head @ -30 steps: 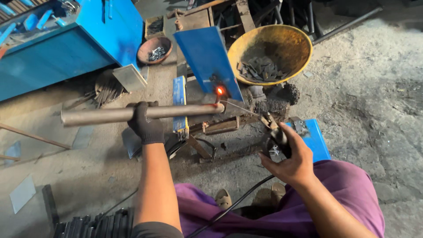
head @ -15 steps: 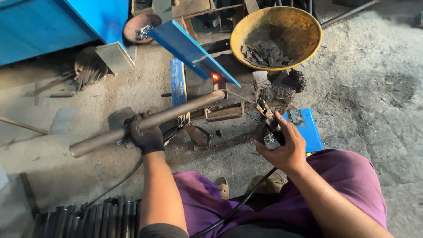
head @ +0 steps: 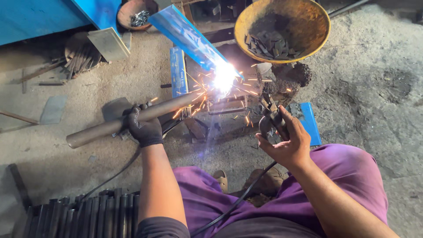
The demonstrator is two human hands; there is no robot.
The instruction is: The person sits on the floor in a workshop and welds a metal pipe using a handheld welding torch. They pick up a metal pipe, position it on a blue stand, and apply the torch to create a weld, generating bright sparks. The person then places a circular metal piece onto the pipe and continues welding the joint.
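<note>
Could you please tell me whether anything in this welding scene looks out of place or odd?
Yes: the right hand grips the welding clamp bare, while only the left hand, holding the pipe, wears a glove. Sparks scatter close to the bare fingers. The blue panel also leans tilted right over the arc.

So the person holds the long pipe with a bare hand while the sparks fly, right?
Not quite. The head view shows the left hand that grips the long pipe wearing a dark glove. The bare one is the right hand, which holds the welding holder. The sparks do fly at the pipe's far end.
</note>
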